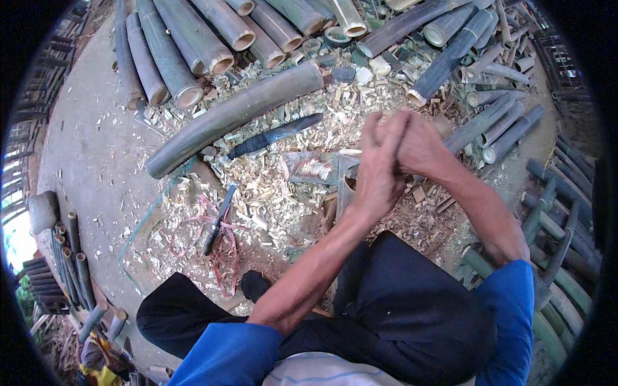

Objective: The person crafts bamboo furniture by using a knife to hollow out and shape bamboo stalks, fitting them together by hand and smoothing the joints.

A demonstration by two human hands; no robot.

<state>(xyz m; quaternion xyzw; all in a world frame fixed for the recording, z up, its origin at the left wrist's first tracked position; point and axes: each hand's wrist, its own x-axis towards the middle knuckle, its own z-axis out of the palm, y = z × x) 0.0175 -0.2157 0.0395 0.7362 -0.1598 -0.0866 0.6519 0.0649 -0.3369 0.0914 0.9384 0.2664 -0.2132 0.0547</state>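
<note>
Colours as I read them over my remote feed. Sleeves (225, 354): saturated blue. Shirt front (322, 372): whitish, crossed by wavy blue lines. Trousers (418, 296): near-black. Partly hidden bamboo piece (343, 193) at centre: dull greyish green. Long bamboo tube (235, 119): mottled olive-grey, browner toward its upper end. Stacked tubes (170, 61): grey-green to purplish brown, their cut ends tan to cream. Shavings (257, 215): cream and straw yellow, speckled across grey ground (90, 161). Dark-wrapped tool (264, 138): black. Tangled strips (225, 264): pinkish red. Poles (573, 289) at right: I note brighter green.
</note>
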